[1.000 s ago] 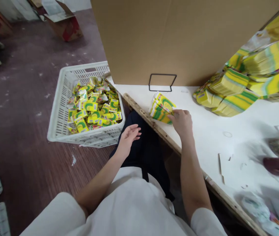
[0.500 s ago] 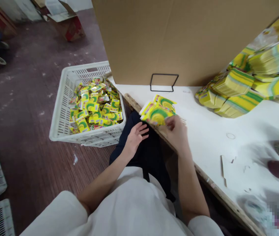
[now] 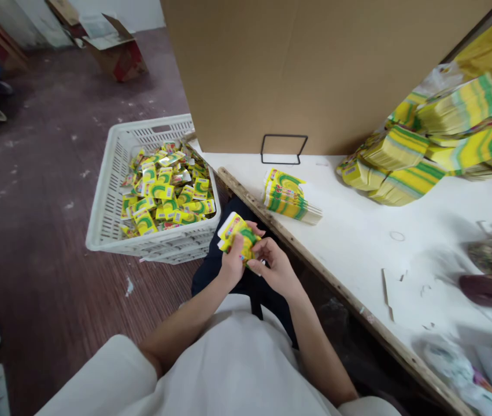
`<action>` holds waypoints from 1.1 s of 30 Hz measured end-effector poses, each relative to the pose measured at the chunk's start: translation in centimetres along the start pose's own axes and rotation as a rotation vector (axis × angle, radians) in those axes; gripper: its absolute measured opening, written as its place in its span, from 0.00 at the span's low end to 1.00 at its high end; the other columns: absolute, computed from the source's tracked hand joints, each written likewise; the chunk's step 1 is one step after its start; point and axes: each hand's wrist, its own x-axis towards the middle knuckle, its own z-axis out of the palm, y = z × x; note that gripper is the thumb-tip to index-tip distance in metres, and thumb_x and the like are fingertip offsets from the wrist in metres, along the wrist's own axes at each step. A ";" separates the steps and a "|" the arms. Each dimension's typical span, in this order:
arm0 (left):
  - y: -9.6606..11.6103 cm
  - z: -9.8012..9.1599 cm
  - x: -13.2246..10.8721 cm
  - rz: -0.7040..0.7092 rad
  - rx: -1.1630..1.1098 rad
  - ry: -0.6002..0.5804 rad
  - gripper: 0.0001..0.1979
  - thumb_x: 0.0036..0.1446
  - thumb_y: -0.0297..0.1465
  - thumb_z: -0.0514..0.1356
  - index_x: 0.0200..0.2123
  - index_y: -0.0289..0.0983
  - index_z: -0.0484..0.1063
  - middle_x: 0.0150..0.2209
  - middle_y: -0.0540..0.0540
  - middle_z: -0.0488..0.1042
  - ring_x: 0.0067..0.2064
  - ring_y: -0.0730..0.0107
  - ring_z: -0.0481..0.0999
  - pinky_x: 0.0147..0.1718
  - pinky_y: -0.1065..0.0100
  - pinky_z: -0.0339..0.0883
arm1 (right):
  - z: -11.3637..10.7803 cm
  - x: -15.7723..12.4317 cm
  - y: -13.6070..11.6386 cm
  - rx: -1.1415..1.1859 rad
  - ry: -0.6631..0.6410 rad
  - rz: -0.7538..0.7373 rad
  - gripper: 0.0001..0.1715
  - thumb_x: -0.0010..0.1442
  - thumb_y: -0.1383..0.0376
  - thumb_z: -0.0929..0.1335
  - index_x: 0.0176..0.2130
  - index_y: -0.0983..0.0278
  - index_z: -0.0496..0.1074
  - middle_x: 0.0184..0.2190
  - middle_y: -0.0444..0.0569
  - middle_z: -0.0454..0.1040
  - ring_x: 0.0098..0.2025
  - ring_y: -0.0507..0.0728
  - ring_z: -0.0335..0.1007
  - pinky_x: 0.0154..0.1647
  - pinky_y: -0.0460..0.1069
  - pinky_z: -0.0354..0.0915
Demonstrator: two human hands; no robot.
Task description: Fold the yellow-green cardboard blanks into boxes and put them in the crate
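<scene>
My left hand [image 3: 233, 261] is closed on a small yellow-and-green carton [image 3: 233, 227], its thumb lying across the printed face. At the carton's near right edge, the bent fingers of my right hand [image 3: 274, 266] pinch it; part of the carton is hidden behind both hands. It is held over my lap, just off the table edge. A fanned stack of flat cartons [image 3: 287, 196] with the same print lies on the white table [image 3: 341, 248], beyond my right hand.
To the left, a white plastic crate [image 3: 100, 214] holds many small yellow-green packs. A cardboard sheet [image 3: 298, 75] stands along the table's back, behind a black wire stand [image 3: 283, 149]. Bundled flat cartons [image 3: 402, 167] pile up at the right. A wooden strip [image 3: 315, 260] edges the table.
My right hand has come back from the stack on the table toward my left hand. A carton is now held between both hands over my lap, and the left hand has closed on it.
</scene>
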 end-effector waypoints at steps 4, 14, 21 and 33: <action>-0.2 -0.6 0.3 0.007 0.136 0.171 0.27 0.59 0.59 0.52 0.37 0.41 0.67 0.30 0.49 0.67 0.33 0.69 0.72 0.37 0.65 0.72 | 1.6 -0.2 1.0 0.063 -0.017 0.038 0.27 0.51 0.51 0.77 0.41 0.59 0.64 0.34 0.43 0.70 0.33 0.52 0.67 0.34 0.48 0.67; -0.8 -1.7 0.7 -0.005 0.243 0.128 0.16 0.59 0.46 0.63 0.39 0.38 0.76 0.34 0.49 0.77 0.34 0.68 0.75 0.36 0.68 0.69 | -0.8 -0.2 0.6 -0.024 0.242 0.028 0.13 0.64 0.53 0.68 0.42 0.59 0.72 0.35 0.48 0.79 0.36 0.58 0.76 0.37 0.52 0.73; 1.9 -3.3 2.2 0.009 0.172 -0.039 0.30 0.60 0.55 0.57 0.53 0.39 0.74 0.50 0.40 0.79 0.52 0.56 0.78 0.53 0.57 0.69 | -4.4 -1.3 -0.9 -0.460 0.207 -0.117 0.13 0.65 0.64 0.67 0.47 0.54 0.79 0.41 0.48 0.80 0.43 0.62 0.75 0.46 0.58 0.71; 2.7 -1.1 -0.5 -0.076 1.033 -0.533 0.35 0.49 0.32 0.68 0.59 0.38 0.60 0.49 0.42 0.76 0.47 0.53 0.78 0.47 0.55 0.72 | -1.9 -2.1 -0.8 -0.389 0.542 -0.196 0.46 0.56 0.59 0.75 0.68 0.54 0.58 0.63 0.55 0.64 0.64 0.67 0.62 0.65 0.67 0.59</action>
